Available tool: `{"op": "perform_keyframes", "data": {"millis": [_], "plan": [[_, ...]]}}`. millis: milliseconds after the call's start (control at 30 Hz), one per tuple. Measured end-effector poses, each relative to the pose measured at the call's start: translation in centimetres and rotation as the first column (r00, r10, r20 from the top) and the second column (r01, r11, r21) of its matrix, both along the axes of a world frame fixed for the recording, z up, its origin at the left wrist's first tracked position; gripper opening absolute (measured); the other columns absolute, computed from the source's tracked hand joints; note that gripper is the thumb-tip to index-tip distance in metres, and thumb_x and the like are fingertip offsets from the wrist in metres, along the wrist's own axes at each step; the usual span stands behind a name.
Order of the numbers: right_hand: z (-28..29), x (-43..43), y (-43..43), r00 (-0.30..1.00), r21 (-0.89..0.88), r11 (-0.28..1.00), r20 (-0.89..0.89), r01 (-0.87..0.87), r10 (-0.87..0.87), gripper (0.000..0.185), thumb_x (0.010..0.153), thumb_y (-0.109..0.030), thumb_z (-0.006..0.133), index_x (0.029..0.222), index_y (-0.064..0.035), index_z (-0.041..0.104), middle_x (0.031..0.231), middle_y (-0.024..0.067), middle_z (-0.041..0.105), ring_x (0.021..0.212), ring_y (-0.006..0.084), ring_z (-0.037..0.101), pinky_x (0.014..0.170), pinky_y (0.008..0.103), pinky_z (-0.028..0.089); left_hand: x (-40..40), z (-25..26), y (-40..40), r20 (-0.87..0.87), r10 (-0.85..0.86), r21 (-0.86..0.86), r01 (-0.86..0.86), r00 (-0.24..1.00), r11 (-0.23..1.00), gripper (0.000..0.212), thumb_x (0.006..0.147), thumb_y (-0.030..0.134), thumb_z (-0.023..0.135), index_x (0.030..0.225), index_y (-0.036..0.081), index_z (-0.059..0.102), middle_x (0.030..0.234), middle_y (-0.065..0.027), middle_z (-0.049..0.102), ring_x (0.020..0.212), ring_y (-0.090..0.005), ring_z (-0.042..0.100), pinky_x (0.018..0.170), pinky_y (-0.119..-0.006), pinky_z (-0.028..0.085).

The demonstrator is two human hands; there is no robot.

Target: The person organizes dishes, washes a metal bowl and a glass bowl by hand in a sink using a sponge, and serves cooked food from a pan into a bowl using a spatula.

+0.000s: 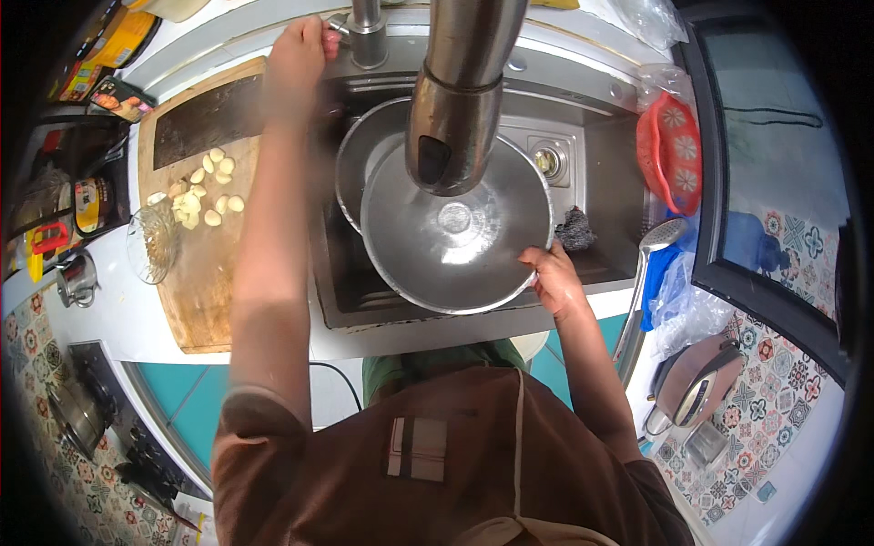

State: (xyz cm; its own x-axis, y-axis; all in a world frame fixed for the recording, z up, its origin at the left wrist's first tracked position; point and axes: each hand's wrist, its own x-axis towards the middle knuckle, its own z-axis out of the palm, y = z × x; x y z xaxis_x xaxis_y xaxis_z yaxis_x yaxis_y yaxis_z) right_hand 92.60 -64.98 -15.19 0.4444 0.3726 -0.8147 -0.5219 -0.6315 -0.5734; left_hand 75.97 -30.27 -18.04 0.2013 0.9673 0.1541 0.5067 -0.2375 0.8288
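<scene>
My right hand (554, 278) grips the rim of a wide metal bowl (423, 263), thumb over the edge, on the bowl's near right side. The bowl is tilted over the sink (614, 184), and its inside looks bare and shiny. Behind and left of it, partly covered, is a second round metal vessel (350, 167) in the sink. The thick metal faucet spout (464, 102) hangs over the bowl and hides part of it; I cannot tell whether water runs. At the faucet base (369, 41), my left hand (300, 44) is closed around the lever handle (338, 26).
Left of the sink lies a wooden cutting board (198, 293) with peeled garlic cloves (191, 201), a cleaver blade (205, 119) and a glass bowl (151, 246). A steel-wool scrubber (575, 228) sits in the sink. On the right are a red basket (672, 150), a skimmer (655, 239) and a toaster (700, 382).
</scene>
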Motion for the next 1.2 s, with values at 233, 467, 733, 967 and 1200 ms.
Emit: {"op": "perform_keyframes", "data": {"millis": [233, 467, 733, 967, 1200], "plan": [[0.1, -2.6, 1.6, 0.990, -0.044, 0.989, -0.010, -0.138, 0.137, 0.034, 0.071, 0.001, 0.052, 0.105, 0.0016, 0.045, 0.085, 0.0078, 0.053, 0.070, 0.0155, 0.054, 0.052, 0.0258, 0.046, 0.1, -0.7, 3.5, -0.072, -0.126, 0.009, 0.127, 0.989, 0.992, 0.025, 0.085, 0.025, 0.044, 0.087, 0.005, 0.059, 0.077, -0.0108, 0.061, 0.066, -0.0187, 0.059, 0.058, -0.031, 0.047], [-0.6, -3.3, 2.8, 0.983, -0.018, 0.988, -0.100, -0.156, 0.153, 0.040, 0.072, -0.001, 0.053, 0.110, 0.0013, 0.041, 0.092, 0.0100, 0.053, 0.073, 0.0185, 0.054, 0.053, 0.0284, 0.048, -2.3, -1.6, 5.1, 0.216, -0.275, -0.024, 0.286, 0.937, 0.958, 0.021, 0.085, 0.022, 0.047, 0.088, 0.004, 0.059, 0.080, -0.0105, 0.061, 0.067, -0.0197, 0.059, 0.057, -0.031, 0.048], [-2.2, 1.7, 0.8, 0.986, 0.088, 0.996, -0.165, 0.023, -0.008, 0.039, 0.072, 0.000, 0.051, 0.110, 0.0005, 0.039, 0.091, 0.0123, 0.053, 0.074, 0.0207, 0.056, 0.055, 0.0324, 0.052, -3.3, -3.4, 4.1, -0.153, -0.056, 0.226, 0.090, 0.987, 0.970, 0.029, 0.084, 0.028, 0.041, 0.088, 0.007, 0.060, 0.079, -0.0117, 0.062, 0.076, -0.0296, 0.058, 0.069, -0.038, 0.045], [-3.1, -3.0, -1.1, 0.970, -0.003, 0.994, -0.219, -0.112, 0.108, 0.046, 0.068, -0.003, 0.058, 0.110, -0.0035, 0.041, 0.089, 0.0087, 0.053, 0.076, 0.0206, 0.055, 0.054, 0.0315, 0.049, -3.0, 0.6, -1.1, -0.238, -0.049, 0.022, 0.056, 0.970, 0.998, 0.033, 0.084, 0.026, 0.037, 0.097, 0.002, 0.056, 0.087, -0.0145, 0.063, 0.083, -0.0331, 0.057, 0.075, -0.038, 0.042], [-5.4, 2.3, -1.5, 0.977, 0.088, 0.996, -0.214, 0.033, -0.013, 0.040, 0.070, 0.001, 0.055, 0.107, -0.0020, 0.039, 0.089, 0.0105, 0.052, 0.075, 0.0241, 0.057, 0.062, 0.0384, 0.053, -2.9, 0.5, -8.9, 0.200, -0.101, -0.070, 0.117, 0.975, 0.991, 0.030, 0.088, 0.024, 0.042, 0.104, 0.001, 0.053, 0.084, -0.0088, 0.064, 0.083, -0.0197, 0.059, 0.075, -0.030, 0.044]]}}
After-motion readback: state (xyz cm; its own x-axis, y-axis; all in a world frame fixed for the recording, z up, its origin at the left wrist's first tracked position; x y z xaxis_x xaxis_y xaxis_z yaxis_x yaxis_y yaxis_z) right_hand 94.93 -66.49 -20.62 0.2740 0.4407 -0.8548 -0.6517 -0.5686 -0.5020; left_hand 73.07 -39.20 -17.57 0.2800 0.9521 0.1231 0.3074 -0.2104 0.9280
